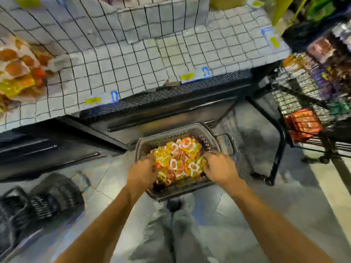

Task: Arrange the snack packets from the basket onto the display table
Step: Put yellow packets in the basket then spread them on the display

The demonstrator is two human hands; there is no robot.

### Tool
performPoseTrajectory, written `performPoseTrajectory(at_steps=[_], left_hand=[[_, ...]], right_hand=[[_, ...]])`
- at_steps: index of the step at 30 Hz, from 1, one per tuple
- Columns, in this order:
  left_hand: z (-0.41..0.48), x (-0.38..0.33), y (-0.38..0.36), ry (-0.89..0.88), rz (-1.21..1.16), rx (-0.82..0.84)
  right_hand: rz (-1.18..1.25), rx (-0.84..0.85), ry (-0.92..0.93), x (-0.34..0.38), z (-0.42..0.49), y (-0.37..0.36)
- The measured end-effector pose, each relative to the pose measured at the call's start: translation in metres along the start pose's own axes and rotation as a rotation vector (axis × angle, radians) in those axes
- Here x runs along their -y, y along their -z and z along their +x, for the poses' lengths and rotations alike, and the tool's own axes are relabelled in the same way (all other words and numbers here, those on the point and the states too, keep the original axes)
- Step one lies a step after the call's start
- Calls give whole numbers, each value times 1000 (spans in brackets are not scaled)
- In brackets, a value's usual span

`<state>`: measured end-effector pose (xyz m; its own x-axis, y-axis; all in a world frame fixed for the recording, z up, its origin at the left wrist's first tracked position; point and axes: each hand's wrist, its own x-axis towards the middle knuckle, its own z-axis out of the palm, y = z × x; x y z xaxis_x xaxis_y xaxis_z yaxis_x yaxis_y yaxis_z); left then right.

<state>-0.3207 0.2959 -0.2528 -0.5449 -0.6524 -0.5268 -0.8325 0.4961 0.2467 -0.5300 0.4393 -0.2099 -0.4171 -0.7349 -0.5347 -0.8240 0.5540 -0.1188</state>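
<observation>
Reaches into grey basket [167,137] on the floor [256,205], just below the front edge of display table [209,86] with checked cloth [133,59]. Grips heap of snack packets [178,160] inside it from both sides, with left hand [141,172] curled at left edge and right hand [218,168] curled at right edge.

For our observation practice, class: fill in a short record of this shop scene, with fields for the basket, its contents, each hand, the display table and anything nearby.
basket: grey, on the floor in front of the table
contents: snack packets, yellow, red and white, heaped
left hand: at the heap's left edge; grip too blurred to tell
right hand: at the heap's right edge; grip too blurred to tell
display table: grid-pattern cover, orange and yellow packets at its left end
nearby: wire trolley of goods on the right
</observation>
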Motion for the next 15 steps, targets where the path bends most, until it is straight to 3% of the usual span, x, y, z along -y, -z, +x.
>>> performPoseTrajectory(at_steps=[5, 10, 15], left_hand=[[35, 30, -92, 82, -18, 120], [85, 65, -188, 156, -156, 249], [139, 103, -292, 129, -240, 304]], right_hand=[[33, 196, -46, 2, 44, -87], [78, 242, 18, 2, 108, -197], [245, 324, -48, 2, 187, -308]])
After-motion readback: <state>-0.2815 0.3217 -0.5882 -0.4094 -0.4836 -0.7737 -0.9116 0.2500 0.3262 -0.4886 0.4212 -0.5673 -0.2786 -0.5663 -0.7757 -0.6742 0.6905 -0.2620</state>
